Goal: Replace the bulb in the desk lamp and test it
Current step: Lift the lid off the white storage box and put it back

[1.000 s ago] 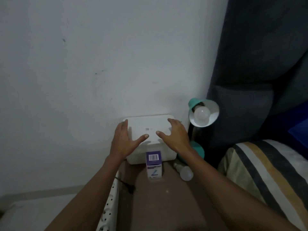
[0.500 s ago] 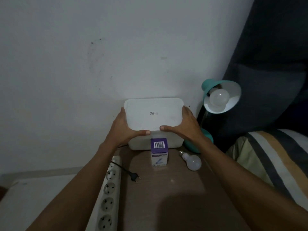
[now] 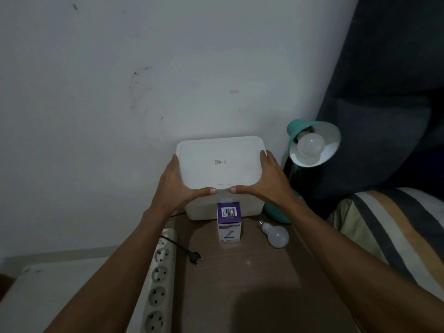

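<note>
- A white plastic box (image 3: 217, 207) stands at the back of a brown desk (image 3: 252, 284), against a white wall (image 3: 120, 92).
- The left hand (image 3: 177, 186) grasps the left edge of the box's white lid (image 3: 219, 162); the right hand (image 3: 266, 182) grasps its right edge, thumbs nearly meeting along the front rim.
- A teal desk lamp (image 3: 312, 143) stands just right of the box, its shade tilted toward the camera with a round bulb (image 3: 310, 144) fitted inside, unlit.
- A loose bulb (image 3: 275, 234) lies on the desk in front of the lamp's base.
- A small purple and white carton (image 3: 229, 222) stands upright in front of the box.
- A white power strip (image 3: 158, 277) runs along the desk's left edge, with an unplugged black plug (image 3: 195, 256) lying beside it.
- A striped bed cover (image 3: 394, 231) shows at right.
</note>
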`<action>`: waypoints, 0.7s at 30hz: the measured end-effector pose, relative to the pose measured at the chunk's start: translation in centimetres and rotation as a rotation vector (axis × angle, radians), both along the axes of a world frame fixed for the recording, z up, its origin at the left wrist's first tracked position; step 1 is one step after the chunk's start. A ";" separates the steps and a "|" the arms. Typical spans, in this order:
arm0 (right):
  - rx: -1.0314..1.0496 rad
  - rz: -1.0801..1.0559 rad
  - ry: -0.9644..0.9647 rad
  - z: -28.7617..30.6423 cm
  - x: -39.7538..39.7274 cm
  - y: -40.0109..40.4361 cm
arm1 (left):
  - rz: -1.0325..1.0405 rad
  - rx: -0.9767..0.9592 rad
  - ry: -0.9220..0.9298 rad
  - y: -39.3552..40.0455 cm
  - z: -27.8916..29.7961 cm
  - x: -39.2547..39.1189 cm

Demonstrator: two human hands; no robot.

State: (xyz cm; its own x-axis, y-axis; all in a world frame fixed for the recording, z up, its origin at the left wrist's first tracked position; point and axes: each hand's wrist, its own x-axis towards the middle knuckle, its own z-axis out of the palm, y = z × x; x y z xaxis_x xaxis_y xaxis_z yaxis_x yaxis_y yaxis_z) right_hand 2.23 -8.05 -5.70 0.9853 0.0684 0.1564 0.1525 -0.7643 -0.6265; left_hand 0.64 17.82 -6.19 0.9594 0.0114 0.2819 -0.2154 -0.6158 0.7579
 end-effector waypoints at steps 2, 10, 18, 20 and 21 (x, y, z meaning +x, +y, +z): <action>0.021 -0.005 -0.005 0.7 -0.9 0.4 | 0.003 0.015 -0.017 0.3 0.6 -0.9; 0.086 0.006 -0.045 2.0 -8.3 1.2 | 0.012 0.089 -0.076 1.2 2.6 -8.7; 0.144 0.031 -0.025 -0.4 -20.6 -1.0 | -0.056 0.038 -0.056 -0.7 0.9 -20.4; 0.134 0.028 0.011 -2.0 -23.4 -1.8 | -0.060 0.026 -0.024 -1.5 -0.9 -23.0; 0.124 0.031 0.039 -2.7 -24.7 -2.2 | -0.064 0.020 -0.006 -1.9 -1.9 -24.1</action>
State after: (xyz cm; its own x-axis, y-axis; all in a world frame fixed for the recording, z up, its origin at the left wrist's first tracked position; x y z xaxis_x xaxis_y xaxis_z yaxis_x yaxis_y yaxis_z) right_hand -22.52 -10.24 -8.43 0.9886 0.0816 0.1267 0.1484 -0.6758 -0.7220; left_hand -23.49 15.95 -8.06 0.9564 -0.0556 0.2868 -0.2591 -0.6155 0.7443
